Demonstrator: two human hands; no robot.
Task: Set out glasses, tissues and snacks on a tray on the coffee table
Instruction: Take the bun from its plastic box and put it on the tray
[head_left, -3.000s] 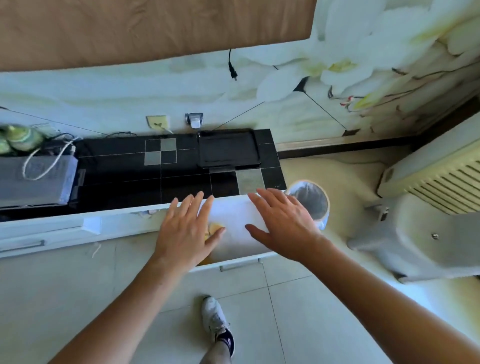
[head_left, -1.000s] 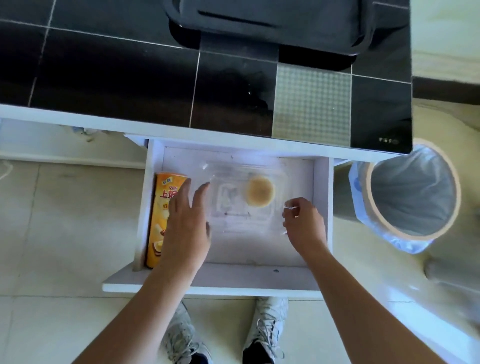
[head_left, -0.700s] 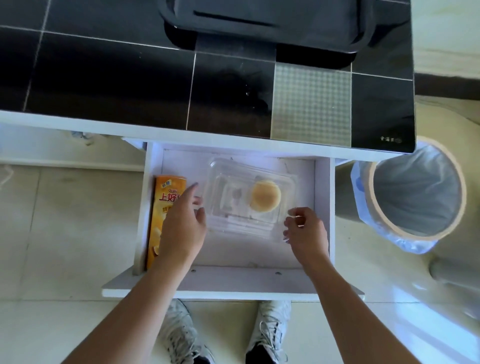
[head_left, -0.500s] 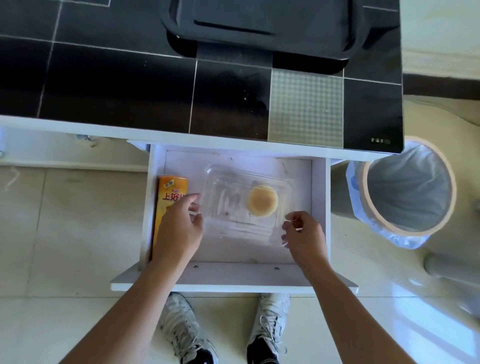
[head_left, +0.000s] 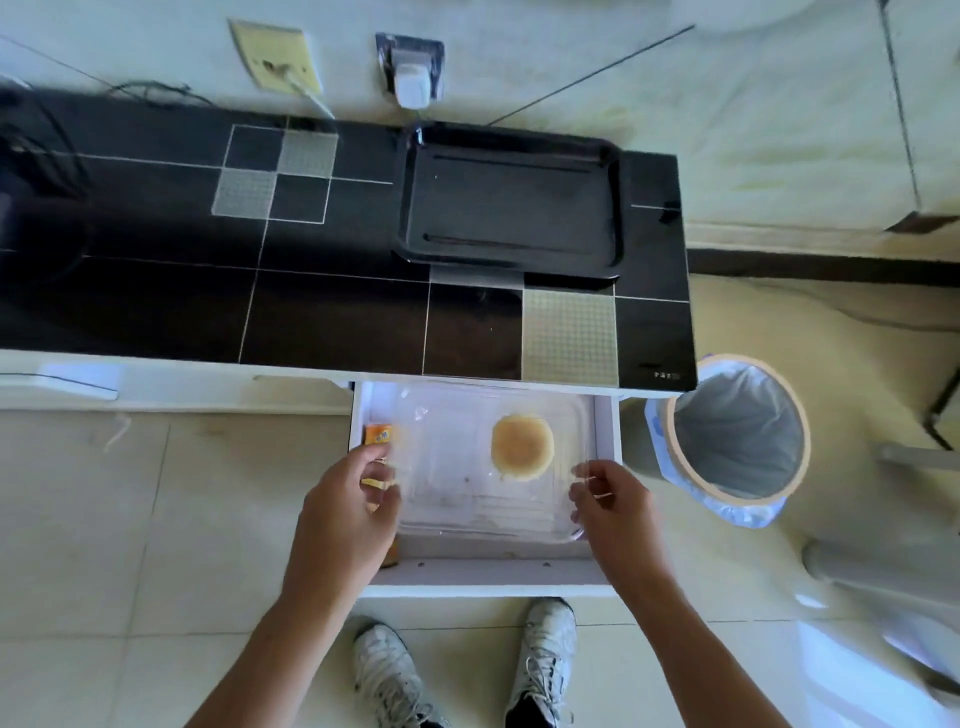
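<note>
Both hands are clamped on the clear plastic clamshell (head_left: 483, 467): left hand (head_left: 347, 512) pinches its left edge, right hand (head_left: 615, 506) pinches its right edge near the front corner. The box sits over the open white drawer (head_left: 488, 574), front edge near the drawer's front wall; whether it is lifted clear of the floor I can't tell. One round bun (head_left: 522, 446) inside, right of centre. Judgement: very light, thin and flexy, slick, lid may pop, and the bun can slide, so keep it level and grip the rims on both sides, not the flat lid. An orange chip can (head_left: 379, 435) lies along the drawer's left wall, just beside the left fingers; snag risk. Tabletop (head_left: 332, 312) front edge overhangs the drawer's back, so lift up and toward the body first. Black tray (head_left: 511, 200) sits at the tabletop's back right, empty, well apart. Waste bin (head_left: 737, 434) stands just right of the drawer.
</note>
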